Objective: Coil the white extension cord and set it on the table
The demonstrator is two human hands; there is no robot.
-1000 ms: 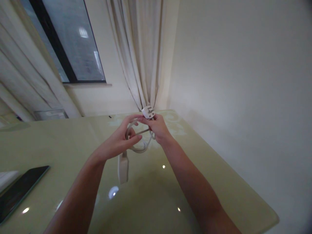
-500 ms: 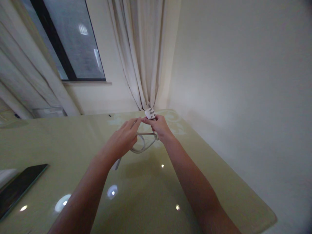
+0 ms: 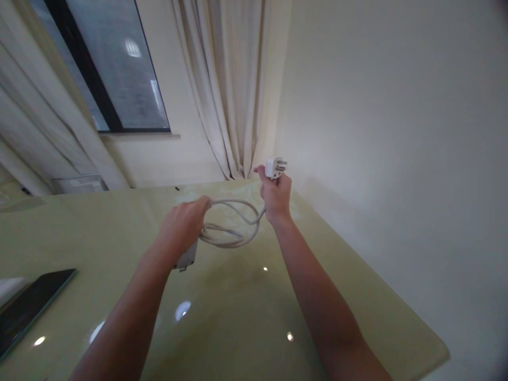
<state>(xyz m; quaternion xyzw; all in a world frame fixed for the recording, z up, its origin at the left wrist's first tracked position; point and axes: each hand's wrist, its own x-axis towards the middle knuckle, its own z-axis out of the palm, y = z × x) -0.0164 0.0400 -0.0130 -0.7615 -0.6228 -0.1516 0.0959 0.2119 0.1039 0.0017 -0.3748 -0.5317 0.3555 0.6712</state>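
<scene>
My right hand (image 3: 278,197) is closed around a white three-pin plug (image 3: 273,168), holding it up with the pins facing right. A pale cord (image 3: 228,245) runs from the plug in loose loops across to my left hand (image 3: 184,222). That hand is closed, palm down, over what looks like a white power strip (image 3: 187,258). Only the strip's near end shows below the wrist; the hand hides the remainder. Both hands are raised over the far part of the glossy greenish table (image 3: 234,301).
A dark flat device (image 3: 34,307) lies at the table's left, with a white object (image 3: 11,288) behind it. A small black bit (image 3: 177,188) sits near the back edge. Tied curtains (image 3: 234,106) hang behind, and a plain wall (image 3: 377,132) borders the right side.
My right hand has moved up and right with the plug, turning its pins from facing me to the right. My left hand has shifted left and down, so the cord loops spread wider.
</scene>
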